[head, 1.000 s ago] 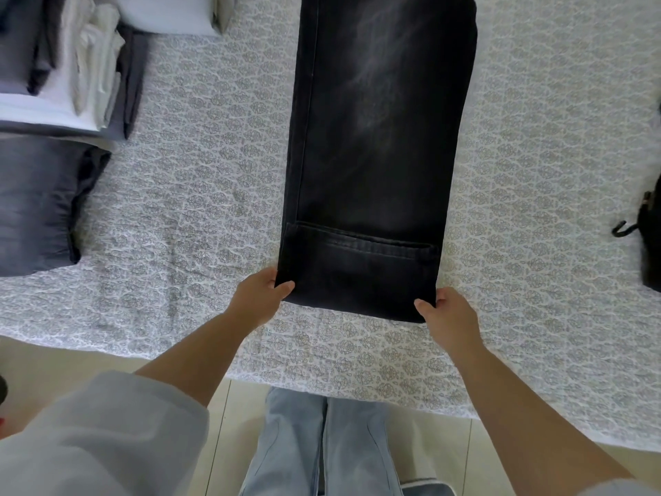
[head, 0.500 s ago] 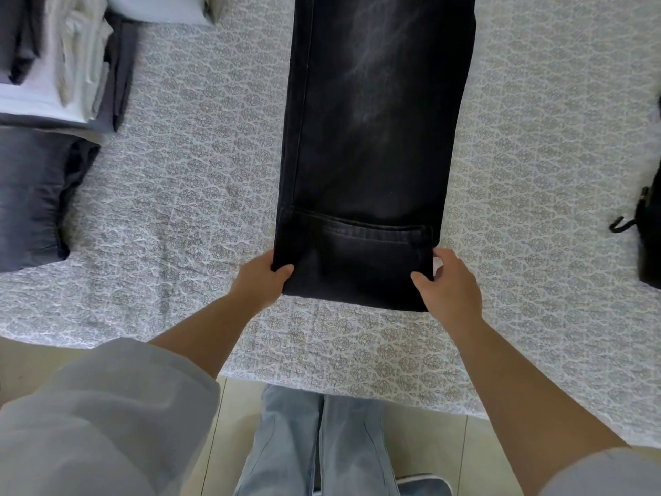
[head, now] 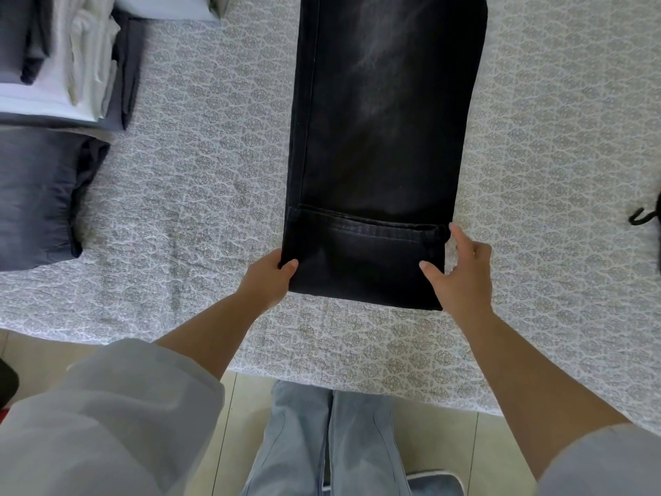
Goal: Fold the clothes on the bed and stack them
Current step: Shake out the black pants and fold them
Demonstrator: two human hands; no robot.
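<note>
A pair of black jeans (head: 379,145) lies lengthwise on the patterned bedspread (head: 200,195), legs together, with the cuffed hem toward me. My left hand (head: 266,277) grips the hem's near left corner, thumb on top of the fabric. At the hem's right edge my right hand (head: 461,273) has its thumb on the denim and its fingers spread along the side, loosely around the edge. At the far left a stack of folded clothes (head: 68,59) in white, grey and dark tones sits on the bed.
A dark grey folded item or pillow (head: 35,198) lies at the left edge below the stack. A black strap or bag (head: 644,216) pokes in at the right edge. The bed's near edge runs just in front of my legs, over a tiled floor.
My right hand has slid up the hem's right edge and its fingers have spread. The left hand keeps its grip on the left corner. The jeans have barely shifted.
</note>
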